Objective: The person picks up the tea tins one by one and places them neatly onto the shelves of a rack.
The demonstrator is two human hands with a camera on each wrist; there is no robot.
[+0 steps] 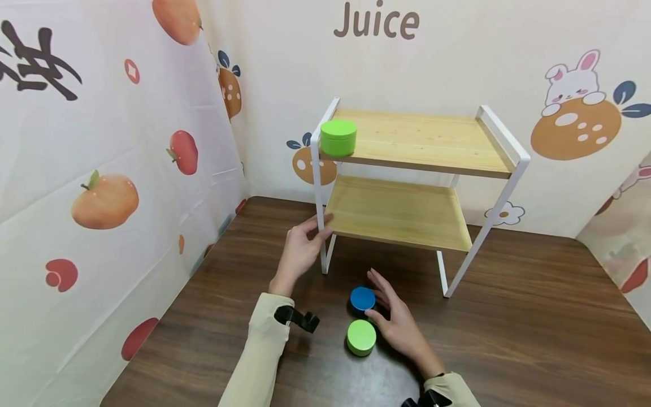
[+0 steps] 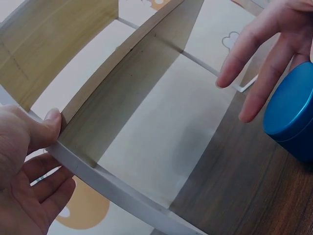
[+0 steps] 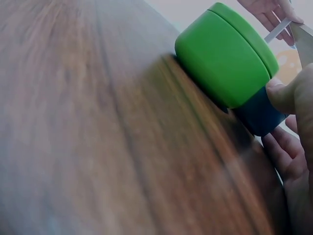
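My left hand (image 1: 299,251) grips the white front-left leg of a two-tier shelf rack (image 1: 396,209), at the lower board's corner. In the left wrist view the thumb lies against the board's edge and the fingers (image 2: 54,188) are behind the leg. My right hand (image 1: 399,322) is beside a small round blue tin (image 1: 363,299) on the table, its fingers spread apart. The thumb (image 3: 281,95) is at the tin's side; whether it touches cannot be told. Just nearer stands a light green tin (image 1: 361,337). Another green tin (image 1: 338,138) sits on the top board's left front corner.
A dark brown wooden table (image 1: 534,316) carries the rack. Behind it hangs a printed backdrop (image 1: 432,68) with fruit and rabbit pictures, and a similar cloth (image 1: 112,130) runs along the left. Black straps (image 1: 297,317) sit on both wrists.
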